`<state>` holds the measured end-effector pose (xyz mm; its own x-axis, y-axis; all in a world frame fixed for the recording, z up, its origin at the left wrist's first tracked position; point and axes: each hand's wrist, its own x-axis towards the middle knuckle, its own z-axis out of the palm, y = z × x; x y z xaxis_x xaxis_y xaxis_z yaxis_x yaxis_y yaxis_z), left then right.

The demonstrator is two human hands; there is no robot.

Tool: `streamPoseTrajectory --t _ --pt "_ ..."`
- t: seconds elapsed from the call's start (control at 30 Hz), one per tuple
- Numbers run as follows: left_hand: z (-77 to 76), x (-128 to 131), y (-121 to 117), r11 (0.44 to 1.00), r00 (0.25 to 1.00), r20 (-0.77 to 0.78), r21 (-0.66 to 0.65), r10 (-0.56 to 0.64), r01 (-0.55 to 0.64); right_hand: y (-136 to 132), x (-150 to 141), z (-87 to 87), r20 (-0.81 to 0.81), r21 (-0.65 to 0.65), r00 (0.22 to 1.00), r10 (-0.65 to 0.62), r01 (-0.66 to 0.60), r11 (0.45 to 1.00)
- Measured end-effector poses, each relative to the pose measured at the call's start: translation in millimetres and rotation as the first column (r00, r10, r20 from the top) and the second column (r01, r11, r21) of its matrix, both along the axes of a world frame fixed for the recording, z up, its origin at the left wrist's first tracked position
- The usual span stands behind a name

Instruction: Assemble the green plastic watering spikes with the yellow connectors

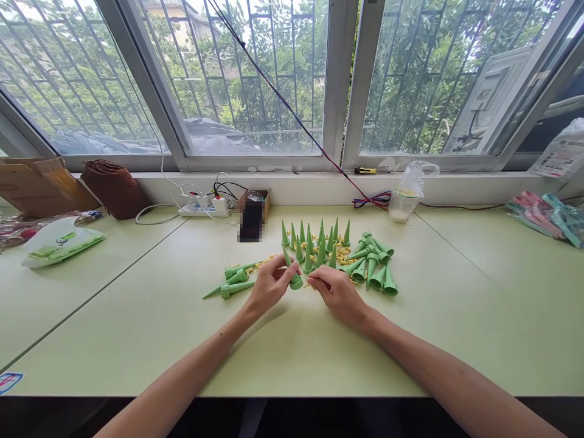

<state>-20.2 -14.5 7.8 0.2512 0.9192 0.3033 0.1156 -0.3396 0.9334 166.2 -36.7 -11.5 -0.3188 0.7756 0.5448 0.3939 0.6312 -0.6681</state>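
Observation:
My left hand [270, 281] grips a green plastic watering spike [295, 282], tilted, with its wide collar low and its tip pointing up and away. Close beside that collar, my right hand [335, 291] pinches a small yellowish piece [309, 284]; its exact shape is too small to make out. Behind both hands stand several green spikes [308, 263], tips up, with small yellow pieces [343, 254] scattered around their bases. A heap of spikes [371, 266] lies on its side to the right. Several more spikes [237, 287] lie left of my left hand.
The pale green table [319, 359] carries a power strip [205, 208], a small box with a blurred dark front [252, 220] and a plastic cup in a bag [404, 204] at the back. A white-green packet [64, 242] lies left; pink and blue items [542, 213] lie far right.

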Motion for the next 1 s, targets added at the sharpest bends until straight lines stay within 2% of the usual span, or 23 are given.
streamPoseTrajectory --t 0.27,0.63,1.0 --pt "3.3 2.3 -1.8 0.999 1.000 0.022 -0.037 -0.002 0.003 0.0 -0.6 -0.7 -0.029 0.029 1.000 -0.005 0.006 1.000" --pt "2.0 2.6 0.2 0.999 1.000 0.023 -0.046 -0.008 0.009 1.4 0.2 -1.6 -0.067 -0.011 0.997 -0.034 0.033 0.999" --pt "4.0 2.6 0.6 0.990 0.998 -0.064 -0.142 0.004 -0.013 -1.1 0.5 3.3 -0.096 0.017 0.993 -0.073 0.075 0.997"
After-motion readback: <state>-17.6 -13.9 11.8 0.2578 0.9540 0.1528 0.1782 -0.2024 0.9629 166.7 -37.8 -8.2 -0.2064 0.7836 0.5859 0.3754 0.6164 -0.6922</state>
